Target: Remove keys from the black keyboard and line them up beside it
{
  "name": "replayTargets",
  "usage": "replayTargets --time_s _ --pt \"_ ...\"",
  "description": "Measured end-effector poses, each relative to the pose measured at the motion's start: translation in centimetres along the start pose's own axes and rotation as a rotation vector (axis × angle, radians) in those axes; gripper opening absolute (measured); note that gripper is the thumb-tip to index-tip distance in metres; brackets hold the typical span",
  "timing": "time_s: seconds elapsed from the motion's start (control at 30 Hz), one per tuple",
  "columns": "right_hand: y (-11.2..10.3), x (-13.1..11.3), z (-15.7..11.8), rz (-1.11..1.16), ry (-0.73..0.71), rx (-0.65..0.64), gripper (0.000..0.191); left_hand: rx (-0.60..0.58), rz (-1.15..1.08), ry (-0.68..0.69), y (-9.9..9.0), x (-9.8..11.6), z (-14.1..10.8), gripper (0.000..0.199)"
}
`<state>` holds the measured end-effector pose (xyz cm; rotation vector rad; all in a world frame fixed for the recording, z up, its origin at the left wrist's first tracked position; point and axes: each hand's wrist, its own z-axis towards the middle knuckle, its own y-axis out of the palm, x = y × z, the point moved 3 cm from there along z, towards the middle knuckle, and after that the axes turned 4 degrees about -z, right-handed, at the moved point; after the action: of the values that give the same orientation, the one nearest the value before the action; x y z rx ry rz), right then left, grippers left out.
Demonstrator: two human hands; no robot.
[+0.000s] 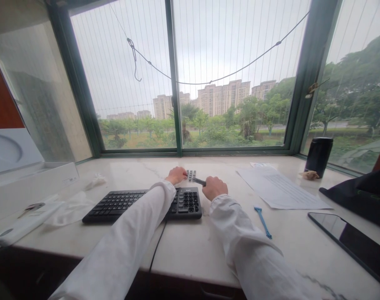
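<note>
A black keyboard (115, 205) lies on the white marble counter, its number pad (188, 201) showing dark squares that look like bare key sockets. Just behind it sits a small group of grey pieces (191, 175) that look like loose keycaps. My left hand (176, 175) is at their left edge, fingers curled together; what they pinch, if anything, is hidden. Wrapped round a slim dark tool (199, 181), my right hand (215, 188) points its tip left toward those pieces. The tool's exact kind is too small to tell. White sleeves cover both arms.
A blue plastic tool (263, 222) lies right of my right arm, near a printed sheet (279, 187), a phone (349, 241), a dark tumbler (319, 157) and black cloth (361, 196). At left are a white box (36, 179) and crumpled plastic (73, 210). A cable (157, 248) crosses the counter edge.
</note>
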<state>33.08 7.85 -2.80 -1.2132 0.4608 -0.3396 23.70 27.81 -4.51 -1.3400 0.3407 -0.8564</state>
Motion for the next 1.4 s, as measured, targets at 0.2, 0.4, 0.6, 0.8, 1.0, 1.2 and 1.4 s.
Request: replayTargets --time_s 0.2,0.4,0.6,0.8,1.0,1.2,1.4 --pt "-0.1 0.0 -0.1 -0.004 -0.002 -0.005 0.023 0.005 0.002 0.000 -0.1 -0.1 -0.1 0.023" --pt "-0.5 0.0 -0.2 -0.008 0.001 -0.011 0.021 0.017 0.005 -0.007 -0.3 -0.1 -0.2 0.023" --pt "-0.6 -0.1 -0.3 -0.007 -0.002 -0.010 0.021 0.027 0.011 -0.005 0.0 -0.2 0.2 0.020" --pt "-0.4 0.0 -0.2 0.001 -0.009 0.000 0.021 0.032 0.014 0.014 0.3 -0.4 0.5 0.018" --pt "-0.1 0.0 -0.1 0.017 -0.020 -0.007 0.021 0.035 0.016 0.020 0.2 -0.4 0.3 0.019" --pt "-0.5 -0.1 -0.3 0.012 -0.003 -0.001 0.023 0.041 0.021 0.014 -0.6 0.1 -0.2 0.019" --pt "-0.8 -0.1 -0.3 0.030 0.002 0.035 0.028 0.074 0.000 0.045 -2.9 0.9 -1.7 0.019"
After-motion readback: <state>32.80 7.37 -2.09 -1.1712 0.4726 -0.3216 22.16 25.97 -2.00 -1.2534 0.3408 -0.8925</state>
